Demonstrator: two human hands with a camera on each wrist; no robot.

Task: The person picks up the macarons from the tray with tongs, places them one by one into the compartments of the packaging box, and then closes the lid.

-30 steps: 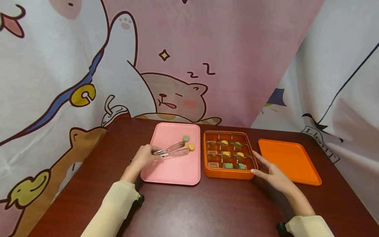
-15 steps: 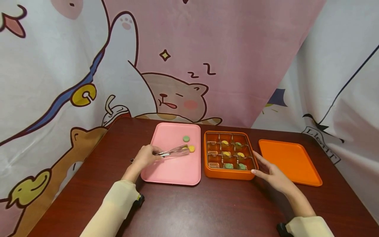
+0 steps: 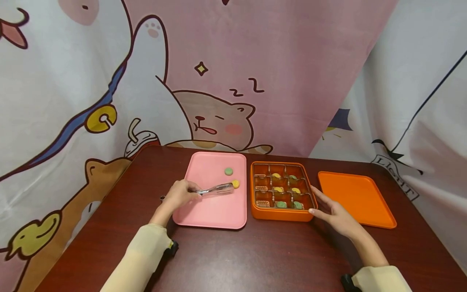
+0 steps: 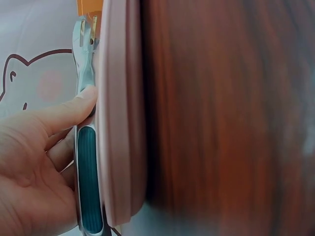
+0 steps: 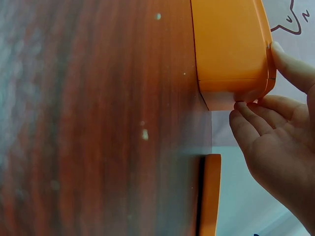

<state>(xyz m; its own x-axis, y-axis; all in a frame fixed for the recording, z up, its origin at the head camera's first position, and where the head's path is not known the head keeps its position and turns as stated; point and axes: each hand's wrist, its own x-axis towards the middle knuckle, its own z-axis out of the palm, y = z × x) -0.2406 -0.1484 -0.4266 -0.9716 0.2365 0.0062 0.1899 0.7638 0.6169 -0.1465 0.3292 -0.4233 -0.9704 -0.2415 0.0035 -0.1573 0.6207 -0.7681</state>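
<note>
My left hand (image 3: pixel 179 194) grips metal tongs (image 4: pixel 91 172) with dark green handle inlays. Their slotted ends (image 3: pixel 222 188) lie close together low over the pink tray (image 3: pixel 211 215), right beside a yellow macaron-like disc (image 3: pixel 235 184). A green disc (image 3: pixel 228 171) lies farther back on that tray. My right hand (image 3: pixel 337 215) touches the near right corner of an orange box (image 3: pixel 282 214), thumb at the rim and fairly straight fingers along its side. Clear dividers split the box into several compartments. Yellow pieces (image 3: pixel 279 189) and green pieces (image 3: pixel 281 205) sit in its middle and right columns.
A flat orange lid or tray (image 3: pixel 355 198) lies right of the box on the dark wood table (image 3: pixel 233 259). Behind the table hangs a printed cartoon curtain (image 3: pixel 284 89). The box stands close beside the pink tray.
The tongs' ends have come together from spread apart, near the yellow disc. A second yellow bit seen earlier at the ends is now hidden. My right hand stays at the box.
</note>
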